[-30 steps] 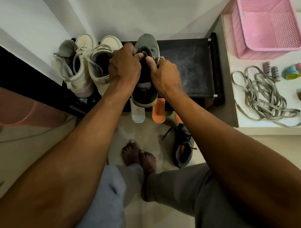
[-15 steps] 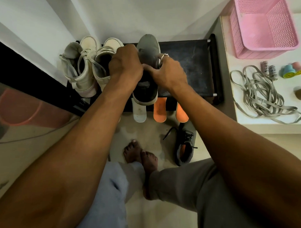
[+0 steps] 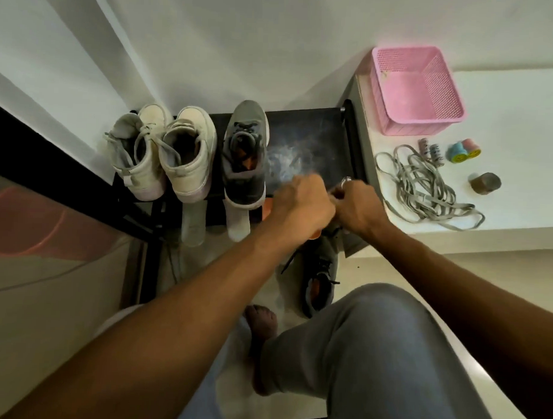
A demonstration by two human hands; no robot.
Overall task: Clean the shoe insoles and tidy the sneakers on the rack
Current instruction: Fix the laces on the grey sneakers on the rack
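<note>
- on the rack [image 3: 315, 138], two white sneakers [image 3: 189, 153] and one grey sneaker [image 3: 244, 151] are lined up
- the other grey sneaker [image 3: 321, 273] is on the floor in front of the rack, not yet shelved
- insoles [image 3: 238, 226] poke out below the rack's top shelf
- shelved grey sneaker: long axis front to back, toe to the wall
- my left hand [image 3: 300, 204] and right hand [image 3: 358, 206] are curled over the rack's right front edge, too blurred to tell if they pinch anything

The black rack [image 3: 309, 132] bears whitish dusty smears. On it a grey sneaker [image 3: 247, 117] shows a white sole and orange inside; left on the rack, two cream-white sneakers [image 3: 196, 125]. Right of the rack: a pink mesh-patterned basket [image 3: 413, 126], a grey lace tangle [image 3: 426, 189], a brown cylinder [image 3: 485, 183].
</note>
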